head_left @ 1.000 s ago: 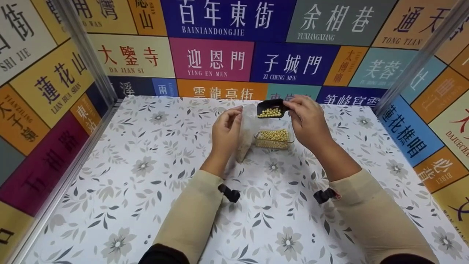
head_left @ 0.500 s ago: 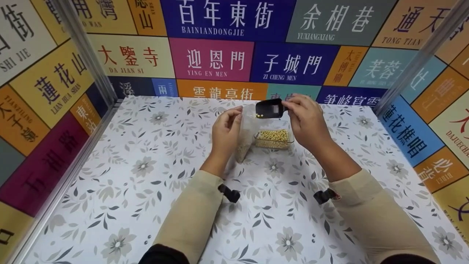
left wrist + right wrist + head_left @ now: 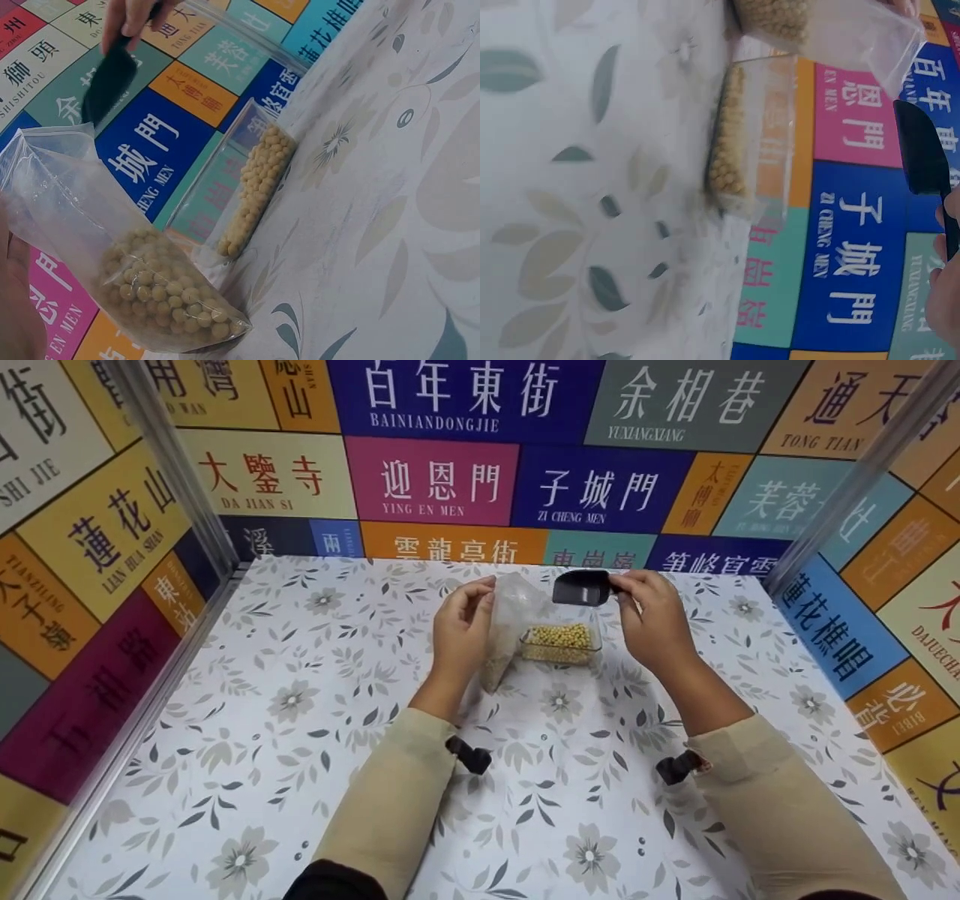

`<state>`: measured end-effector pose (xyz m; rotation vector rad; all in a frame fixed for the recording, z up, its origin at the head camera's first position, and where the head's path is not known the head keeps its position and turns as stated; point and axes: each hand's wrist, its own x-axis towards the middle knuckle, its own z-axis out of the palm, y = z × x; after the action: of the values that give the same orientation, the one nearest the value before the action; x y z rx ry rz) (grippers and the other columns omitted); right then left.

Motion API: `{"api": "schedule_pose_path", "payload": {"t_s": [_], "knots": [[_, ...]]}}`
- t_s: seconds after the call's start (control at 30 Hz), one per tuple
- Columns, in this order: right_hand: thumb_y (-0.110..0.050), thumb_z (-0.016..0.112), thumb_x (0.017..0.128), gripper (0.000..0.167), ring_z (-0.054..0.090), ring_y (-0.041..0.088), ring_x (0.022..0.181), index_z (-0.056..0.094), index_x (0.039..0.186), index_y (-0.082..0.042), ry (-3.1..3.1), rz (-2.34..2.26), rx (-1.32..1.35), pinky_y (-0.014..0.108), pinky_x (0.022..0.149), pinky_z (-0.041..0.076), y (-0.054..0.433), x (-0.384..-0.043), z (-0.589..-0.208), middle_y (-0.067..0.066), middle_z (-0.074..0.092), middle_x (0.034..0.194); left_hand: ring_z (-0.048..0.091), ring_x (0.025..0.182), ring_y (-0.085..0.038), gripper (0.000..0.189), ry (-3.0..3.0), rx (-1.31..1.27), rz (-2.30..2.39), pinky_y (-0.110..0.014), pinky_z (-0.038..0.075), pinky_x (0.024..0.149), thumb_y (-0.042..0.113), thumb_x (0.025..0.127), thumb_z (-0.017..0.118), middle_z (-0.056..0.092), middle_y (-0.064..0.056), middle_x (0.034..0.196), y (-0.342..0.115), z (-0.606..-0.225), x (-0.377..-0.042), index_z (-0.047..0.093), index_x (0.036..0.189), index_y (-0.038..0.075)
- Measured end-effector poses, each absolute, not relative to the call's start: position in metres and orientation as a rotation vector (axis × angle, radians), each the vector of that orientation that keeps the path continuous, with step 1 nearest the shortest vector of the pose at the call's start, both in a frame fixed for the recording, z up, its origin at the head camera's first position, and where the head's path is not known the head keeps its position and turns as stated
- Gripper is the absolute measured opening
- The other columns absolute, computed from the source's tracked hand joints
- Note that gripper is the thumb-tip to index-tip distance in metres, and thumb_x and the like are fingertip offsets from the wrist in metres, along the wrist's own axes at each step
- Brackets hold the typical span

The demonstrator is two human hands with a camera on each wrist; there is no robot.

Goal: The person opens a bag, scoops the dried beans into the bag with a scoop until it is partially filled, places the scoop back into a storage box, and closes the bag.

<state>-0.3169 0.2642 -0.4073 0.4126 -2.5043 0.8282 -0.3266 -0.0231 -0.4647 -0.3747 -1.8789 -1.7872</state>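
My left hand [image 3: 466,622] pinches the upper edge of a clear plastic bag [image 3: 517,600]. Yellow soybean-like beans [image 3: 161,292] fill the bag's lower part, and its mouth stands open at the top. By its handle, my right hand [image 3: 654,615] grips a small black scoop [image 3: 582,588], held up to the right of the bag. No beans show in the scoop. Just right of the bag, below the scoop, stands a clear rectangular container [image 3: 598,639] with more of the same beans [image 3: 731,150] in it.
A white cloth with grey flowers and leaves covers the table [image 3: 300,780]. Colourful sign-printed panels [image 3: 435,480] rise at the back and both sides. Metal posts [image 3: 199,480] stand at the back corners.
Beans in the scoop have gone out toward the bag, the last few seen half a second ago. My right hand then drew the scoop back to the right. My left hand stays put.
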Motion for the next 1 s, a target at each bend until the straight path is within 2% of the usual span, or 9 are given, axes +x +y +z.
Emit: {"api": "schedule_pose_path", "payload": {"t_s": [0.13, 0.43, 0.63, 0.8, 1.0], "knots": [[-0.009, 0.053, 0.111, 0.032, 0.059, 0.042, 0.128, 0.072, 0.137, -0.006, -2.588, 0.719, 0.417, 0.062, 0.112, 0.046, 0.271, -0.318, -0.422, 0.018, 0.067, 0.134, 0.068, 0.130, -0.013, 0.016, -1.876, -0.378, -1.788, -0.024, 0.056, 0.112, 0.018, 0.109, 0.063, 0.074, -0.003, 0.134, -0.023, -0.466, -0.327, 0.070, 0.115, 0.005], [-0.007, 0.056, 0.108, 0.032, 0.062, 0.040, 0.128, 0.074, 0.134, -0.008, -2.759, 0.496, 0.466, 0.062, 0.112, 0.049, 0.273, -0.323, -0.438, 0.014, 0.069, 0.131, 0.068, 0.129, -0.012, 0.019, -1.896, -0.373, -1.779, -0.025, 0.059, 0.107, 0.020, 0.110, 0.063, 0.073, -0.001, 0.136, -0.024, -0.467, -0.328, 0.070, 0.117, 0.004], [-0.004, 0.053, 0.108, 0.033, 0.063, 0.039, 0.124, 0.073, 0.134, -0.008, -2.866, 0.337, 0.538, 0.062, 0.109, 0.049, 0.271, -0.326, -0.436, 0.013, 0.070, 0.127, 0.068, 0.129, -0.011, 0.016, -1.883, -0.373, -1.809, -0.025, 0.058, 0.110, 0.019, 0.109, 0.064, 0.074, -0.001, 0.136, -0.023, -0.466, -0.328, 0.070, 0.115, 0.006], [0.002, 0.049, 0.105, 0.038, 0.062, 0.041, 0.123, 0.074, 0.131, -0.007, -2.933, 0.190, 0.578, 0.060, 0.111, 0.048, 0.265, -0.333, -0.427, 0.014, 0.069, 0.124, 0.067, 0.130, -0.010, 0.014, -1.883, -0.367, -1.817, -0.025, 0.057, 0.111, 0.020, 0.109, 0.063, 0.073, 0.001, 0.136, -0.023, -0.465, -0.328, 0.070, 0.115, 0.009], [0.006, 0.049, 0.102, 0.043, 0.060, 0.042, 0.125, 0.073, 0.134, -0.008, -2.988, 0.092, 0.615, 0.061, 0.113, 0.047, 0.258, -0.339, -0.419, 0.015, 0.068, 0.126, 0.067, 0.131, -0.010, 0.014, -1.893, -0.351, -1.821, -0.024, 0.056, 0.112, 0.020, 0.109, 0.063, 0.073, 0.002, 0.136, -0.024, -0.466, -0.328, 0.070, 0.115, 0.009]]}}
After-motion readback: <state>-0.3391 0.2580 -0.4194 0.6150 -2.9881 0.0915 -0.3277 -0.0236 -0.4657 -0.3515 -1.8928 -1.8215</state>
